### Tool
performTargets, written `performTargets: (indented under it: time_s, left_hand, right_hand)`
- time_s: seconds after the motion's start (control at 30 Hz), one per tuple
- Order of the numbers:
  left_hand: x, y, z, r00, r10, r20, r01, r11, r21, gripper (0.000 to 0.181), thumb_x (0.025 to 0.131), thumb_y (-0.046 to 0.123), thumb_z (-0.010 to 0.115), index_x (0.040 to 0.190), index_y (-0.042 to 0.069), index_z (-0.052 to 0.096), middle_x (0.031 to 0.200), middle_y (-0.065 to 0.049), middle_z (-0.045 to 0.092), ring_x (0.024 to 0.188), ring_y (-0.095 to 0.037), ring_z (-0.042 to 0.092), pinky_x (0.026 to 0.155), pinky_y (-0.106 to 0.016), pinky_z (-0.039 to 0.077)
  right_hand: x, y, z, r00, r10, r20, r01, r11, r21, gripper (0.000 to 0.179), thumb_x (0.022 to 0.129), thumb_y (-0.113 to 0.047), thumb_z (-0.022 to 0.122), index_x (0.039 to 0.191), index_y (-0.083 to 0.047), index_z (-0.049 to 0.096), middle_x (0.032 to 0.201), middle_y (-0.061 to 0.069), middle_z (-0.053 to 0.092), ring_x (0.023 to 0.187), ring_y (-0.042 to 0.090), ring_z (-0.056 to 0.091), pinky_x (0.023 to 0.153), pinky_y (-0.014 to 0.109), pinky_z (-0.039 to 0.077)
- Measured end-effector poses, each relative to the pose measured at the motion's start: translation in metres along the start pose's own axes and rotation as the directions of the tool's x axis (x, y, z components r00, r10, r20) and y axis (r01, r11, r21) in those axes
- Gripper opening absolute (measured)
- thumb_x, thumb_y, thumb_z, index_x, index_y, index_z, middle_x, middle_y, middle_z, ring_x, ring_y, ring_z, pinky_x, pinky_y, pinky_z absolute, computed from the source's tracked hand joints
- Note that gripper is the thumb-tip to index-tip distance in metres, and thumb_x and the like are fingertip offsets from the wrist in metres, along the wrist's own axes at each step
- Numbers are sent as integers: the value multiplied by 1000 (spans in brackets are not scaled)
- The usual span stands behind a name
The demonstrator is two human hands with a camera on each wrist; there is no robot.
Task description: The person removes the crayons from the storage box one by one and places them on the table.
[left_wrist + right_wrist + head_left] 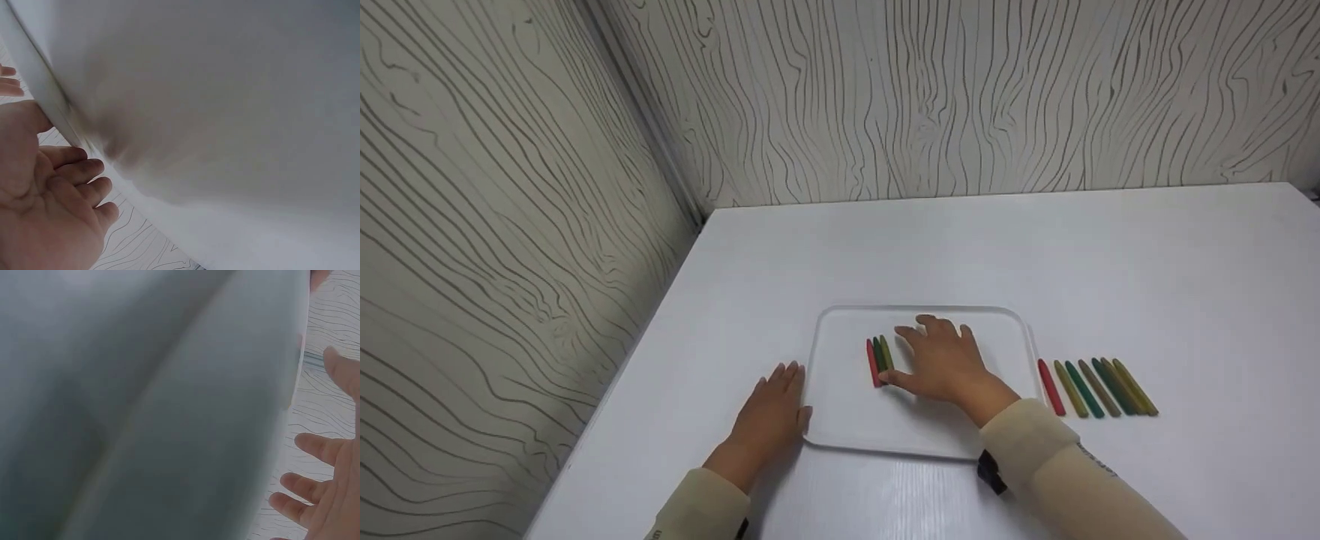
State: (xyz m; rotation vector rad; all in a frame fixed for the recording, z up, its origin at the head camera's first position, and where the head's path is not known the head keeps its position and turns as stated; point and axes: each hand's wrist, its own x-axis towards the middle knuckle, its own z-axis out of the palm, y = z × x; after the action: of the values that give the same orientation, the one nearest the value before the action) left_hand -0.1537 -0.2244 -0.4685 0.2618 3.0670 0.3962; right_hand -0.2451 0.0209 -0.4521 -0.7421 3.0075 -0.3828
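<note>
Three crayons lie side by side on a white tray (847, 420): a red crayon (872, 362), a dark green crayon (879, 352) and an olive crayon (886, 351). Over the tray, my right hand (941, 360) has its fingers spread, and its thumb tip overlaps the lower end of these crayons in the head view. Nothing shows in the palm of the right hand (332, 489) in the right wrist view. My left hand (769, 412) rests on the table, palm down, its thumb and fingertips right at the tray's left rim. The left wrist view shows the left hand (50, 197) with relaxed fingers.
Right of the tray, on the white table (1222, 300), a row of several crayons begins with a red crayon (1051, 388); green crayons, brown and olive ones follow. A wood-grain patterned wall (960, 97) stands behind the table, another patterned wall (495, 247) at the left.
</note>
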Motion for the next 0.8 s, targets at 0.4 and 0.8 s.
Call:
performTargets:
  time_s: [0.4,0.8]
  left_hand:
    - [0,2,1,1000,-7,-6,7,1000,6,54,96,19,55,140,-9,39,146,-20,38,137,-36,30,112,-49,24]
    - [0,0,-2,1000,-9,20,9,1000,-1,55,96,20,54,141,-8,38,146,-21,37,137,-36,28,112,-50,23]
  right_hand:
    - [4,4,7,999,-5,46,4,999,33,55,86,-47,66,132,-19,58,135,19,45,123,40,39,91,58,35]
    - [2,8,4,994,-5,111,-20,976,218,37,91,-34,63,127,-27,63,144,17,36,131,39,27,93,56,27]
